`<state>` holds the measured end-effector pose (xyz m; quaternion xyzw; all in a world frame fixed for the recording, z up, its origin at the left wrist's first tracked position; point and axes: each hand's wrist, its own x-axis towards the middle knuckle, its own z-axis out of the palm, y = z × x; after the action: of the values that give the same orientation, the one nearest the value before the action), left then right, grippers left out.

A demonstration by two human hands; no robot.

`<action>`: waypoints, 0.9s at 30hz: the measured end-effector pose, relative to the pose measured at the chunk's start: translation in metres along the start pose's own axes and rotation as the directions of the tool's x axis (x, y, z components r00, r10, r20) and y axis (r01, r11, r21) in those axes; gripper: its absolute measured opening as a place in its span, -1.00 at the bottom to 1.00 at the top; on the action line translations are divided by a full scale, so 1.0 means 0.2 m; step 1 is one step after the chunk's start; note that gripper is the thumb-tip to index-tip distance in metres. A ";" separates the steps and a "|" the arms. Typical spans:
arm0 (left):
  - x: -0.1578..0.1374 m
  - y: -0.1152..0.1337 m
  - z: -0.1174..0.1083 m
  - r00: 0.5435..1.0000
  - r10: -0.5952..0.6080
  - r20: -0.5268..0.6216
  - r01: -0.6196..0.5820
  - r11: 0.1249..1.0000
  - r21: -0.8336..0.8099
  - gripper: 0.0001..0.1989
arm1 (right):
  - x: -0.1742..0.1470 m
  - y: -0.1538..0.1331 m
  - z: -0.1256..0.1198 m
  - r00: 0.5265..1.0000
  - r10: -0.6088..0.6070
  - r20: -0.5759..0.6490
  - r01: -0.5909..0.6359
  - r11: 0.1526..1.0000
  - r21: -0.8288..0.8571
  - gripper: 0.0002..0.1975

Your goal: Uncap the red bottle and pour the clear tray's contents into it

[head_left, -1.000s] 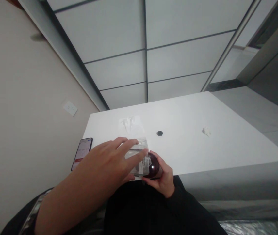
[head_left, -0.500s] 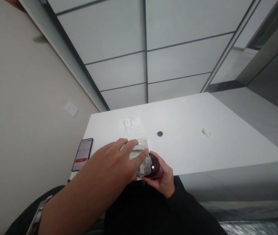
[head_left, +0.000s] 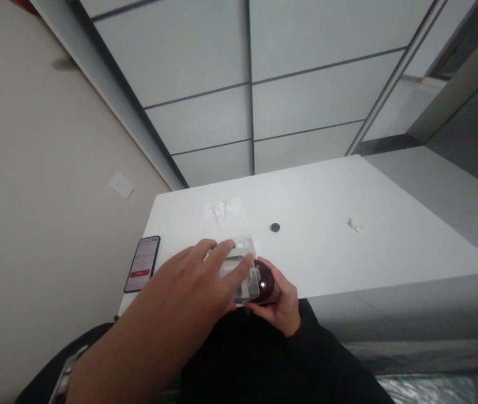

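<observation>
At the near edge of the table, my left hand (head_left: 205,275) is closed around a clear plastic box (head_left: 249,287), with the fingers over its top and side. My right hand (head_left: 283,306) wraps around a shiny dark-red rounded object (head_left: 265,280), maybe a bottle. The box's right end meets the dark-red object; I cannot tell whether part of it lies inside the box. My left hand and forearm hide much of the box.
A phone (head_left: 142,264) with a lit screen lies at the table's left edge. Beyond the box are small white pieces (head_left: 222,212) on a pale sheet. A small dark disc (head_left: 274,227) and a crumpled white scrap (head_left: 354,224) rest on the white table (head_left: 306,191).
Both hands keep nearly the same hold on the box and the dark-red object. The whole view has shifted very slightly.
</observation>
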<state>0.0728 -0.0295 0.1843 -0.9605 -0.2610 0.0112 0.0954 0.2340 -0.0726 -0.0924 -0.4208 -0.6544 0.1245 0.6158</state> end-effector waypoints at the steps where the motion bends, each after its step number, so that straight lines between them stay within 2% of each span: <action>1: 0.00 0.00 0.00 1.000 -0.001 0.000 0.001 1.000 0.009 -0.54 | 0.00 0.00 0.00 1.000 -0.010 -0.001 0.010 1.000 -0.006 0.06; 11: 0.01 0.00 -0.01 0.997 -0.006 0.078 0.003 0.999 0.036 -0.55 | -0.01 0.02 0.01 0.999 -0.028 -0.016 0.028 1.000 -0.015 0.07; 13: 0.00 0.00 0.00 0.998 0.007 0.065 -0.010 0.999 0.038 -0.55 | -0.01 0.02 0.01 1.000 -0.009 -0.011 0.009 1.000 -0.018 0.09; 17: -0.02 0.01 0.02 1.000 -0.001 0.000 0.001 0.999 0.053 -0.45 | 0.00 0.01 0.00 1.000 -0.008 -0.006 0.008 1.000 -0.028 0.13; 23: -0.06 0.02 0.03 0.999 -0.024 0.030 0.022 0.998 0.056 -0.36 | 0.00 0.01 0.00 1.000 0.021 0.012 -0.020 1.000 -0.023 0.03; 27: -0.09 0.02 0.07 0.994 -0.096 0.043 0.095 0.995 0.018 -0.32 | 0.00 0.02 0.01 0.999 -0.033 -0.022 0.032 0.999 -0.035 0.05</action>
<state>0.0585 -0.0393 0.1694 -0.9457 -0.3086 0.0297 0.0975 0.2338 -0.0701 -0.0953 -0.4222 -0.6563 0.0983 0.6175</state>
